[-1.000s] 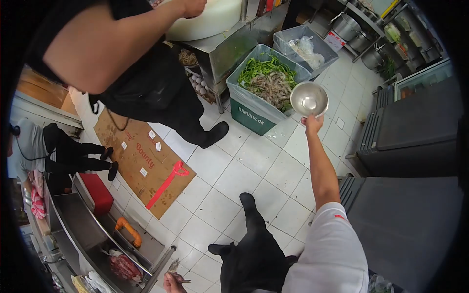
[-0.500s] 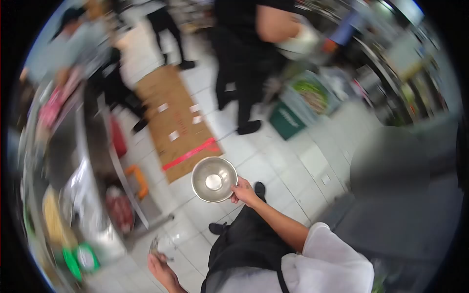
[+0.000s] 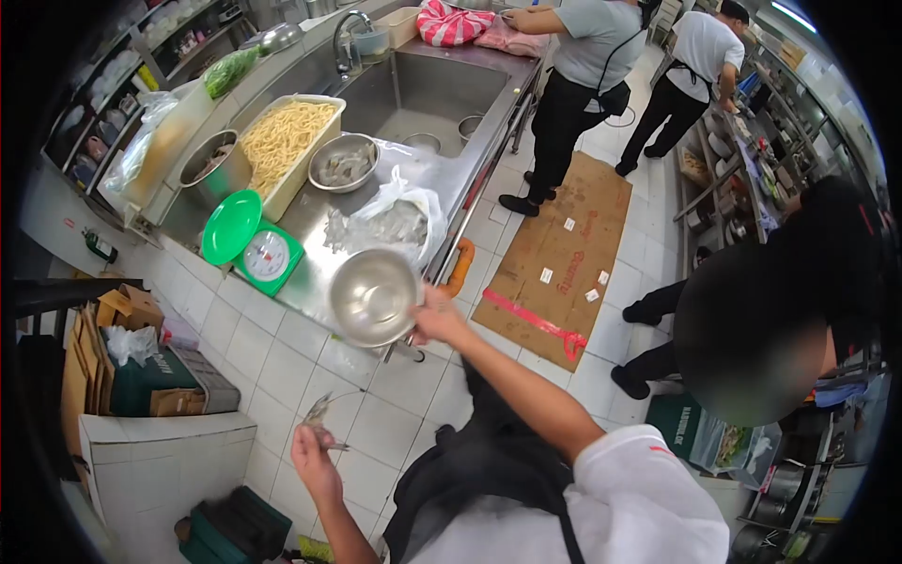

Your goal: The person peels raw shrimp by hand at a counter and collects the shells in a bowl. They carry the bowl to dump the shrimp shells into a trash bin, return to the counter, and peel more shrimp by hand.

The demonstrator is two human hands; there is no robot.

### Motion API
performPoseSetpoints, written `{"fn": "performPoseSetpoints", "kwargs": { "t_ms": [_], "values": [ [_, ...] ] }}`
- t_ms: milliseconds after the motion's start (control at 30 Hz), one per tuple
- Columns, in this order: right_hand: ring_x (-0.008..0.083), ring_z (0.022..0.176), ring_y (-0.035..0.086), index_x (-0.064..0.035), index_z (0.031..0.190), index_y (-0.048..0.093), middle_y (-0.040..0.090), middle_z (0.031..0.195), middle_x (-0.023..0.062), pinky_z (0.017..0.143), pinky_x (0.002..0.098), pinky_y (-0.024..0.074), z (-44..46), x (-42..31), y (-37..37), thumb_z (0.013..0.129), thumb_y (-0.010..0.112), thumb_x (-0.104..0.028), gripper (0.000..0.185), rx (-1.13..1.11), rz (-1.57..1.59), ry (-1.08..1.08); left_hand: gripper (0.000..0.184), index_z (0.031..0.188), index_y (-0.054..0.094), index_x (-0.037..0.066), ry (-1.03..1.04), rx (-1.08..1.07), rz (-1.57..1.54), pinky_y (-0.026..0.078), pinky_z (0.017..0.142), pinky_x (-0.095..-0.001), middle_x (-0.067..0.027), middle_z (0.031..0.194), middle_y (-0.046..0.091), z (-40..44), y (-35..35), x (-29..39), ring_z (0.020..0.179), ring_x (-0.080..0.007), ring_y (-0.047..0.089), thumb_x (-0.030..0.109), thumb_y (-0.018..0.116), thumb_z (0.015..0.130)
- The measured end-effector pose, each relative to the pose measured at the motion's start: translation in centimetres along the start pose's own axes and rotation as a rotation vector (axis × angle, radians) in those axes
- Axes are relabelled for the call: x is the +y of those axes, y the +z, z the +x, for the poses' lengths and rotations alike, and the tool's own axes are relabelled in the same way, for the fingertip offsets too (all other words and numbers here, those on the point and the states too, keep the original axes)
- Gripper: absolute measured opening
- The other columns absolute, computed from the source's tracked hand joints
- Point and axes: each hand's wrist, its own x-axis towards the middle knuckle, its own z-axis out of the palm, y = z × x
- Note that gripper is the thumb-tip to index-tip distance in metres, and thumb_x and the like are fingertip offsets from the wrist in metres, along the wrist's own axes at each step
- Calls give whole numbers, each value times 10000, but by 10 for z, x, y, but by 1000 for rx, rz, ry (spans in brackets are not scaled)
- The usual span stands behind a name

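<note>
My right hand (image 3: 440,318) grips the rim of an empty steel bowl (image 3: 376,298), which is held over the front edge of the steel counter. My left hand (image 3: 316,459) is lower, above the tiled floor, pinching a raw shrimp (image 3: 320,421) with long feelers. On the counter, just beyond the bowl, a clear plastic bag (image 3: 412,211) lies open with greyish shrimp (image 3: 376,228) on it. Behind that stands a second steel bowl (image 3: 344,164) holding shrimp. A green scale (image 3: 270,257) is left of the bowl in my hand.
A tub of noodles (image 3: 283,143) and a steel pot (image 3: 215,169) stand near the sink (image 3: 413,85). Several people stand to the right, around flattened cardboard (image 3: 564,258) on the floor. Boxes (image 3: 141,308) sit on a tiled ledge (image 3: 169,430) at left.
The view has swung left from the green bin to the sink counter. My right hand has brought the bowl from the bin to the counter's edge. My left hand still holds the shrimp.
</note>
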Motion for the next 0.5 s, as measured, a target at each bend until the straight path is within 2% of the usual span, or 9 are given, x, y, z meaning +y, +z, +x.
{"fn": "performPoseSetpoints", "kwargs": {
  "t_ms": [33, 100, 200, 300, 333, 367, 433, 467, 500],
  "values": [
    [140, 426, 571, -41, 1187, 470, 595, 620, 104, 347, 259, 461, 16, -3, 9, 878, 452, -42, 310, -79, -12, 80, 254, 851, 516, 39, 37, 21, -25, 365, 665, -234, 0, 730, 487, 5, 1, -4, 678, -82, 427, 251, 466, 981],
    [146, 427, 572, -28, 1181, 441, 590, 612, 103, 348, 263, 462, 52, 6, 28, 887, 453, -65, 296, -201, -10, 48, 230, 852, 520, 49, 100, 72, -61, 361, 651, -233, 5, 731, 489, 19, 5, -5, 675, -74, 419, 227, 459, 984],
    [152, 426, 571, -23, 1141, 430, 589, 611, 107, 354, 266, 468, 91, 6, 46, 899, 459, -91, 253, -310, -47, 123, 234, 906, 545, 30, 122, 199, -8, 388, 665, -238, -3, 760, 518, 45, 21, -5, 688, -80, 447, 246, 486, 973],
    [175, 439, 588, -11, 1081, 436, 598, 602, 121, 347, 280, 469, 117, 13, 50, 918, 517, -178, 248, -330, -119, 146, 286, 1007, 567, -15, 72, 355, 227, 431, 705, -238, -16, 812, 559, 76, 41, -7, 738, -84, 505, 262, 512, 957],
    [132, 447, 573, -30, 1092, 453, 620, 667, 104, 356, 260, 472, 123, 15, 49, 914, 556, -286, 328, -328, -175, 173, 304, 1031, 569, -28, 66, 384, 278, 441, 715, -239, -20, 824, 571, 90, 51, -5, 751, -85, 520, 261, 516, 954],
    [137, 458, 575, -14, 1184, 449, 627, 676, 105, 402, 271, 481, 121, 8, 44, 900, 583, -263, 401, -367, -211, 131, 301, 1030, 571, -34, 63, 344, 289, 442, 711, -241, -20, 822, 574, 105, 52, -6, 748, -84, 523, 252, 510, 956],
    [150, 555, 605, -15, 1284, 430, 645, 752, 123, 509, 276, 489, 110, 3, 32, 871, 625, -249, 513, -184, -568, -313, 298, 1031, 572, -42, 63, 261, 306, 444, 702, -245, -21, 805, 577, 134, 57, -4, 735, -88, 525, 238, 500, 958],
    [150, 555, 605, -15, 1284, 430, 645, 752, 123, 509, 276, 489, 107, -14, 34, 871, 625, -249, 513, -204, -570, -314, 298, 1032, 573, -45, 58, 220, 320, 445, 698, -249, -22, 791, 577, 147, 59, -2, 727, -93, 525, 234, 496, 959],
    [203, 641, 623, -10, 1286, 441, 639, 793, 151, 579, 300, 489, 98, -33, 33, 841, 656, -265, 556, -170, -573, -387, 298, 1032, 573, -45, 52, 227, 319, 445, 698, -249, -22, 791, 577, 157, 60, 0, 727, -93, 525, 234, 496, 959]
  ]
}}
